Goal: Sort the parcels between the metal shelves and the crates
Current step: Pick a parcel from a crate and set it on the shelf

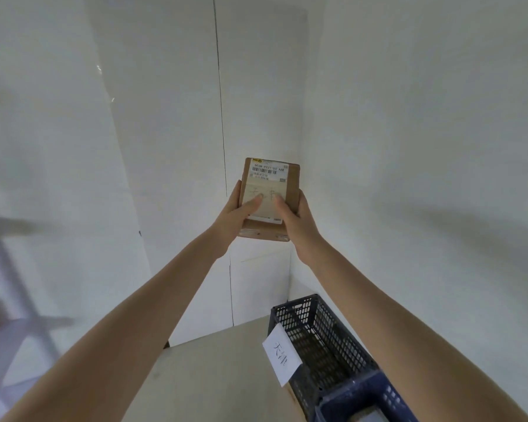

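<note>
- While both hands hold it up at arm's length before a corner of smooth white walls, the parcel shows as a flat, rectangular brown cardboard box, well above the crate and the desk.
- A white shipping label covers most of its near face. There is a barcode and a printed line at the top, and the large faint strokes lower down lie partly under the thumbs and cannot be read.
- Glossy clear tape runs along the parcel's near edge.
- The crate is dark blue plastic with walls pierced by rows of small slots, and it stands on the pale, matte desk at lower right.
- Its near end is cut off by the bottom of the view, and the right forearm crosses in front of its right side.
- A white paper tag with handwritten characters hangs on the crate's left wall.
- At far left a grey shelf frame is badly blurred, so only slanting bars can be made out.
- The left hand grips the parcel's left long edge with its thumb flat on the label, and its fingers are hidden behind.
- The right hand mirrors it on the right edge.
- Both bare forearms are stretched out and converge on the box.
</note>
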`<state>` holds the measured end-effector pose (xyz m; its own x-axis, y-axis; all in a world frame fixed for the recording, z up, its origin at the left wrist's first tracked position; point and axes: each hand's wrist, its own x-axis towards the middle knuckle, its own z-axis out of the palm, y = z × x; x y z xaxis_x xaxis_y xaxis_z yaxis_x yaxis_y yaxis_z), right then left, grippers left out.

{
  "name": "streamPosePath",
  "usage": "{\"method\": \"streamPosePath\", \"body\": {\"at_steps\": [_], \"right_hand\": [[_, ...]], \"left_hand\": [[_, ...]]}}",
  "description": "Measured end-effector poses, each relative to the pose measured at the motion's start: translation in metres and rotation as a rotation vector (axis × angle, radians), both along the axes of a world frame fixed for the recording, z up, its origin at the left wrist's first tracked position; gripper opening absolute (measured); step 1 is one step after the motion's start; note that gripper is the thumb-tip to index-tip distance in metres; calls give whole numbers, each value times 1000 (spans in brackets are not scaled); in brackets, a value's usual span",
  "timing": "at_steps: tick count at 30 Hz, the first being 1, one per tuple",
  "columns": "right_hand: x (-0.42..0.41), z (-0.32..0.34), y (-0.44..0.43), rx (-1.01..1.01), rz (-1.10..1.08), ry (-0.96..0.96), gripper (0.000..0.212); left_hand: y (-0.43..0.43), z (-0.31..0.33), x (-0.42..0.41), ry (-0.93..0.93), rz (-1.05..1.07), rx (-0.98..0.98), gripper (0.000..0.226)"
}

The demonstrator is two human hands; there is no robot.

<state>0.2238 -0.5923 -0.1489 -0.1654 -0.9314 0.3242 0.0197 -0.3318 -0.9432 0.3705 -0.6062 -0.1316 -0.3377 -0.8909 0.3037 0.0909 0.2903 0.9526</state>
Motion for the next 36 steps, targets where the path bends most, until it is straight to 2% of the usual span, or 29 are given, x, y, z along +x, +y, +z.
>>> {"method": "streamPosePath", "body": {"at_steps": [8, 18, 23, 36], "right_hand": [[-18, -53, -137, 139, -166, -33, 33], [-103, -138, -250, 309, -387, -132, 35], [-158, -175, -293, 354, -504, -194, 37], [-247, -251, -364, 544, -716, -345, 36]], "left_hand": [[-167, -55, -26, -76, -148, 106, 40], [-316, -141, -124, -198, -404, 264, 34], [-370, -169, -190, -277, -505, 306, 23], [-468, -238, -307, -433, -720, 444, 36]]}}
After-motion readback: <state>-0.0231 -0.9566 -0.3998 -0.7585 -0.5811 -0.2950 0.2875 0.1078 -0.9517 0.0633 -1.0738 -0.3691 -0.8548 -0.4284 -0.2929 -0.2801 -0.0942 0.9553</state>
